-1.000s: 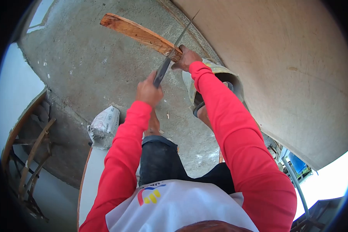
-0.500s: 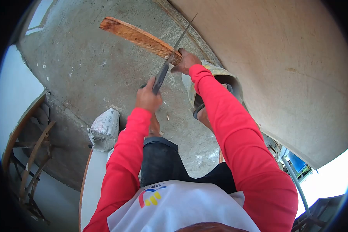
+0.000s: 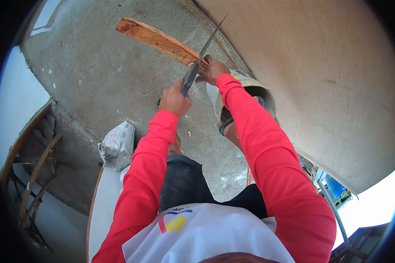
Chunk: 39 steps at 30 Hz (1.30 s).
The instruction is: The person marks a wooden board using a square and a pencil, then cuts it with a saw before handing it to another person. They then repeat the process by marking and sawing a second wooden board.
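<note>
My left hand (image 3: 175, 102) is wrapped round the dark handle of a hand saw (image 3: 189, 79), whose narrow blade points up and to the right. The blade crosses a reddish-brown wooden board (image 3: 160, 40) near its right end. Just right of the blade, my right hand (image 3: 215, 70) grips that end of the board, beside a stained pale bucket (image 3: 215, 98). The board's far end reaches toward the upper left, above the concrete floor.
A large plywood sheet (image 3: 320, 74) fills the right side. An open paper sack (image 3: 118, 142) sits on the lower left floor. Curved wooden pieces (image 3: 38, 171) lie farther left. My knees show below my hands.
My left hand and the saw have moved up and slightly right, with the handle nearer the board. The board and my right hand appear shifted slightly right.
</note>
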Each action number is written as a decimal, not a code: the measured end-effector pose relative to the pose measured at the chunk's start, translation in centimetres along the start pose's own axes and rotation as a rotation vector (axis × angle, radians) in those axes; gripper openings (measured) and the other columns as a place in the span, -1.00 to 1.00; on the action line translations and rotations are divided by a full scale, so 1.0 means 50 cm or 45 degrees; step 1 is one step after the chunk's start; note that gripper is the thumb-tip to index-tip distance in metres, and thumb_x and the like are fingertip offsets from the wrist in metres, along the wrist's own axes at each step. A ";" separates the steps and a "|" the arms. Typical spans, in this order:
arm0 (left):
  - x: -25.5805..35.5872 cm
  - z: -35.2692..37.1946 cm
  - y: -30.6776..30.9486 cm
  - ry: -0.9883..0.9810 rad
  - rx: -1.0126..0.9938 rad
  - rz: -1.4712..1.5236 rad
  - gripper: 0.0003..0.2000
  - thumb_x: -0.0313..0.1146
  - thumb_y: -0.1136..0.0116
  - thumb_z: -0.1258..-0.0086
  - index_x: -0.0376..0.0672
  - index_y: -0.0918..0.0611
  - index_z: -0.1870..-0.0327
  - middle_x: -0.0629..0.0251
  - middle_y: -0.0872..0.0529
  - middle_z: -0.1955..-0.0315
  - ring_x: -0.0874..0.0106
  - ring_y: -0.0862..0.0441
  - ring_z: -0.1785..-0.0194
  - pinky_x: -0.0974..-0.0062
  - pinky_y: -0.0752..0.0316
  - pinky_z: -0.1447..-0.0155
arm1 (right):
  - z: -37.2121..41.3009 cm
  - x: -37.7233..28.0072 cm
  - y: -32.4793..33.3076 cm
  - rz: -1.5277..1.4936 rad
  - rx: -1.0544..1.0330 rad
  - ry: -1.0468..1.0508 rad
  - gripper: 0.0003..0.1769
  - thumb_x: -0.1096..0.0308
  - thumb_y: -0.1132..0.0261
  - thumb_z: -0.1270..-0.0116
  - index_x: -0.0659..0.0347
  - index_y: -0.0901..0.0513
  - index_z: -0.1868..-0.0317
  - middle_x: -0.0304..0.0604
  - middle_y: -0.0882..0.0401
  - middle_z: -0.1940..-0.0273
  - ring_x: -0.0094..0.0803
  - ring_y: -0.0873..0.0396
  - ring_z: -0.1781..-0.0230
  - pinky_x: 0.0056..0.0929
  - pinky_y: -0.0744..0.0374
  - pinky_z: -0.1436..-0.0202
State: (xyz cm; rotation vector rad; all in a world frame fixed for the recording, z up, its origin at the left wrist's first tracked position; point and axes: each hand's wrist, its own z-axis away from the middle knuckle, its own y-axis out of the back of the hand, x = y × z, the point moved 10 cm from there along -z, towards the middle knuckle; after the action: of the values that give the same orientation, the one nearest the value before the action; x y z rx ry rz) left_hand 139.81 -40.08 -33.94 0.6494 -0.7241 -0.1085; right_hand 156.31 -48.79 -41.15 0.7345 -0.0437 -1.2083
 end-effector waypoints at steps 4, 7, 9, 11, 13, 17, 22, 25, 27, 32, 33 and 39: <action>-0.023 0.158 0.051 0.073 -0.082 0.040 -0.54 -0.39 -0.19 -0.25 -0.21 -0.52 -0.22 -0.22 -0.69 0.27 -0.17 -0.64 0.14 -0.02 -0.54 0.02 | -0.006 -0.011 0.000 0.024 -0.033 0.005 -0.07 0.03 -0.64 0.22 0.08 -0.47 -0.22 0.05 -0.69 0.05 0.03 -0.65 -0.02 -0.11 -0.59 -0.11; -0.072 0.409 0.145 0.096 -0.119 0.045 -0.44 -0.53 -0.21 -0.18 -0.36 -0.46 -0.28 -0.21 -0.72 0.18 -0.10 -0.71 0.17 0.12 -0.61 0.12 | -0.005 -0.002 -0.005 0.015 -0.057 -0.009 -0.07 0.02 -0.64 0.23 0.09 -0.47 -0.21 0.06 -0.69 0.05 0.03 -0.65 -0.02 -0.10 -0.58 -0.12; -0.077 0.439 0.162 0.103 -0.095 0.074 -0.44 -0.55 -0.21 -0.16 -0.34 -0.47 -0.27 -0.17 -0.73 0.19 -0.10 -0.72 0.18 0.14 -0.62 0.12 | -0.013 -0.002 -0.008 0.011 -0.045 0.016 -0.07 0.02 -0.64 0.23 0.09 -0.47 -0.21 0.06 -0.68 0.04 0.03 -0.65 -0.03 -0.10 -0.58 -0.13; -0.091 0.374 0.123 0.100 -0.083 0.106 -0.46 -0.54 -0.21 -0.17 -0.32 -0.49 -0.26 -0.15 -0.73 0.21 -0.10 -0.71 0.18 0.13 -0.62 0.11 | -0.012 0.000 -0.010 0.013 0.010 0.051 -0.07 0.02 -0.64 0.23 0.10 -0.47 -0.20 0.06 -0.68 0.05 0.03 -0.65 -0.03 -0.10 -0.58 -0.13; -0.079 0.190 0.049 0.173 -0.059 0.064 -0.53 -0.43 -0.20 -0.23 -0.20 -0.55 -0.23 -0.20 -0.70 0.22 -0.12 -0.68 0.14 0.06 -0.60 0.09 | -0.015 -0.002 -0.007 0.005 -0.023 0.006 -0.07 0.02 -0.64 0.24 0.10 -0.48 -0.20 0.06 -0.68 0.04 0.03 -0.64 -0.04 -0.10 -0.58 -0.13; -0.041 0.060 0.002 -0.017 0.070 0.013 -0.52 -0.44 -0.18 -0.23 -0.17 -0.53 -0.25 -0.21 -0.69 0.22 -0.16 -0.66 0.14 0.04 -0.58 0.09 | -0.001 -0.010 -0.001 0.013 -0.021 -0.007 -0.08 0.02 -0.64 0.25 0.10 -0.48 -0.18 0.07 -0.68 0.03 0.05 -0.63 -0.05 -0.10 -0.58 -0.13; -0.075 0.369 0.125 0.083 -0.033 0.135 -0.49 -0.53 -0.17 -0.19 -0.19 -0.51 -0.25 -0.21 -0.70 0.28 -0.15 -0.69 0.20 0.08 -0.60 0.18 | -0.002 0.003 -0.012 -0.008 -0.001 0.011 -0.11 0.05 -0.64 0.23 0.10 -0.49 -0.18 0.06 -0.69 0.02 0.05 -0.63 -0.05 -0.10 -0.58 -0.13; -0.091 0.376 0.131 0.035 0.001 0.134 -0.49 -0.51 -0.17 -0.21 -0.18 -0.51 -0.26 -0.22 -0.70 0.30 -0.15 -0.69 0.21 0.07 -0.59 0.21 | -0.016 -0.003 0.000 0.014 -0.010 -0.012 -0.11 0.07 -0.64 0.22 0.10 -0.48 -0.18 0.05 -0.69 0.03 0.04 -0.64 -0.03 -0.11 -0.58 -0.13; -0.091 0.285 0.086 0.072 -0.026 0.107 -0.53 -0.48 -0.16 -0.23 -0.20 -0.52 -0.23 -0.21 -0.70 0.29 -0.13 -0.68 0.19 0.04 -0.58 0.18 | -0.003 -0.006 -0.003 0.020 -0.027 -0.010 -0.11 0.07 -0.64 0.22 0.11 -0.48 -0.18 0.05 -0.69 0.04 0.03 -0.65 -0.02 -0.11 -0.58 -0.12; -0.012 0.054 0.011 -0.087 0.098 -0.028 -0.58 -0.42 -0.15 -0.26 -0.18 -0.56 -0.18 -0.18 -0.69 0.31 -0.13 -0.66 0.20 -0.01 -0.55 0.15 | -0.003 -0.002 -0.001 0.002 -0.025 0.019 -0.11 0.06 -0.63 0.21 0.12 -0.48 -0.18 0.05 -0.69 0.06 0.03 -0.65 0.00 -0.10 -0.58 -0.12; -0.005 0.076 0.024 -0.134 0.119 -0.063 -0.59 -0.42 -0.15 -0.26 -0.18 -0.56 -0.18 -0.18 -0.69 0.30 -0.14 -0.66 0.20 -0.02 -0.55 0.14 | 0.001 -0.010 -0.003 -0.006 -0.038 0.031 -0.11 0.06 -0.63 0.21 0.12 -0.48 -0.18 0.05 -0.69 0.06 0.03 -0.65 0.00 -0.10 -0.58 -0.12; -0.091 0.432 0.152 0.077 -0.045 0.133 -0.45 -0.57 -0.16 -0.17 -0.28 -0.48 -0.28 -0.20 -0.70 0.28 -0.11 -0.71 0.22 0.10 -0.61 0.18 | -0.011 -0.001 -0.010 0.014 -0.018 0.031 -0.12 0.05 -0.63 0.22 0.12 -0.49 -0.16 0.05 -0.69 0.06 0.04 -0.65 0.00 -0.10 -0.58 -0.11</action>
State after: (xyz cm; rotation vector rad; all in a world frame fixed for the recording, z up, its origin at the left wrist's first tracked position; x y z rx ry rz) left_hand 121.48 -43.71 -19.93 0.5775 -0.6950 -0.0059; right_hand 156.11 -48.56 -41.83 0.7358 -0.0187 -1.1881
